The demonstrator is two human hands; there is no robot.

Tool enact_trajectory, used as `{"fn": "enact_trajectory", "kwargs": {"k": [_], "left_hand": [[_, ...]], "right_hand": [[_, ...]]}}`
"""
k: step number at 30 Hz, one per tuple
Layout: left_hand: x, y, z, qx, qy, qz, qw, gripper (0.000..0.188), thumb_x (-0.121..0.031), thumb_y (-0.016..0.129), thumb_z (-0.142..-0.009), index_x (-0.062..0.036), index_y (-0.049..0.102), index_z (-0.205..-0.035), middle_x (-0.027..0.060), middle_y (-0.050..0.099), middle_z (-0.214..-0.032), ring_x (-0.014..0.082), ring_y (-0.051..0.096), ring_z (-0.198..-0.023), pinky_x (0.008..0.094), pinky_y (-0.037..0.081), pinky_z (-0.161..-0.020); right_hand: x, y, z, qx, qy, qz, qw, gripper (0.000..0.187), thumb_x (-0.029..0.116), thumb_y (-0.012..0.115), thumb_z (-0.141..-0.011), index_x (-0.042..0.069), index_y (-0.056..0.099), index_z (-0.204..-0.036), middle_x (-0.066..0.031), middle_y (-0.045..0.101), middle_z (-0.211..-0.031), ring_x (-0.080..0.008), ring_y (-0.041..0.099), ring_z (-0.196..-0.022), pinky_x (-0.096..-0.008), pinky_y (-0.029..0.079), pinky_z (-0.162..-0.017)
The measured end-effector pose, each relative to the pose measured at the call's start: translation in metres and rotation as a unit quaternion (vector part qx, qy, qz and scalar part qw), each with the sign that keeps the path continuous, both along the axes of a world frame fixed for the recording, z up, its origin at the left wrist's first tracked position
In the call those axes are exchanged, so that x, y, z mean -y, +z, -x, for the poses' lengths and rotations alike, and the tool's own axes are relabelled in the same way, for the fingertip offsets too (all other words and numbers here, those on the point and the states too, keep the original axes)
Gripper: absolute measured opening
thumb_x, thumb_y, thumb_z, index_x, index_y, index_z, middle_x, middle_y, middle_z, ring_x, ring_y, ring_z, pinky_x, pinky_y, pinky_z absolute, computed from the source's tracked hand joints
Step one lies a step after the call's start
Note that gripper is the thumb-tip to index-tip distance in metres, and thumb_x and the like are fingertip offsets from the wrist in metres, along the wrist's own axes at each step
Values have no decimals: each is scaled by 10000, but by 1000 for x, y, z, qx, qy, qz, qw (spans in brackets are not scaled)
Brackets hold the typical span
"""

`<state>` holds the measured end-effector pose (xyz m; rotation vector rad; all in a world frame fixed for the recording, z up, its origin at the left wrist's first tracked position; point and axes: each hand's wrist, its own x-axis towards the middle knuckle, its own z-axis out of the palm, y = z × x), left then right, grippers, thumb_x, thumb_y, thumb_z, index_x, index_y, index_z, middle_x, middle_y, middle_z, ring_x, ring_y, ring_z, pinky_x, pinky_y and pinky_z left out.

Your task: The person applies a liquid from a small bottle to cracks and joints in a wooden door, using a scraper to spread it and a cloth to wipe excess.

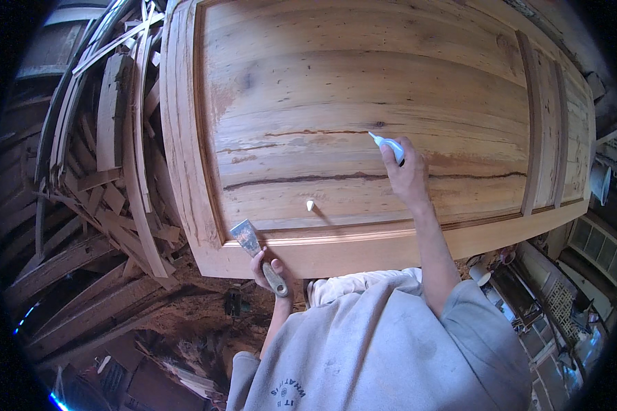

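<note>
A large wooden door panel lies before me, its grain crossed by long dark cracks. My right hand grips a small pale-blue glue bottle, tilted so that its thin nozzle points at the right end of the upper crack. Around the handle of a putty knife my left hand is closed, at the door's near left edge; the broad, stained blade points up and away over the frame. A small whitish cap stands on the panel, below the longer lower crack.
Wood offcuts and boards are heaped to the left of the door. Rubble and sawdust cover the floor at the lower left. A slatted frame and assorted clutter stand on the right.
</note>
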<state>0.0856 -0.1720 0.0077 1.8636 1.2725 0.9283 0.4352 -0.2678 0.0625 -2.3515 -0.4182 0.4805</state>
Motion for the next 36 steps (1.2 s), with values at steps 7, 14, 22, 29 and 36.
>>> {"fn": "enact_trajectory", "kwargs": {"k": [7, 14, 22, 29, 36], "left_hand": [[1, -5, 1, 16, 4, 4, 1000, 509, -482, 621, -925, -7, 569, -1103, 139, 631, -1019, 257, 624, -962, 383, 480, -898], [2, -6, 2, 9, 3, -6, 1000, 480, -457, 616, -933, -10, 568, -1105, 141, 629, -1026, 256, 620, -971, 392, 480, -899], [2, -2, -1, -4, 2, -17, 1000, 458, -433, 609, -941, -8, 570, -1108, 140, 630, -1029, 258, 621, -967, 391, 481, -894], [1, -10, 4, 15, -3, -22, 1000, 483, -458, 602, -941, -7, 570, -1111, 140, 627, -1036, 260, 623, -968, 388, 480, -892], [2, -1, -2, 14, -1, -6, 1000, 482, -451, 609, -941, -6, 567, -1119, 135, 623, -1045, 255, 621, -977, 382, 477, -902]], "right_hand": [[7, 2, -3, 27, -3, -6, 1000, 325, 352, 626, -935, 27, 617, -937, -138, 583, -669, -264, 540, -577, -392, 431, -570], [15, -1, -8, 21, -12, -15, 1000, 336, 357, 622, -940, 22, 611, -928, -144, 585, -670, -264, 545, -585, -393, 427, -563], [20, 5, -14, 29, -12, 18, 999, 338, 344, 629, -936, 7, 606, -913, -150, 586, -651, -278, 557, -571, -400, 430, -556], [20, 2, -11, 13, -25, -14, 999, 385, 356, 671, -891, -12, 562, -859, -201, 620, -705, -343, 617, -622, -431, 462, -561], [13, 5, -8, -13, -45, -31, 998, 339, 309, 666, -903, -21, 587, -887, -158, 617, -696, -238, 590, -587, -384, 454, -539]]}}
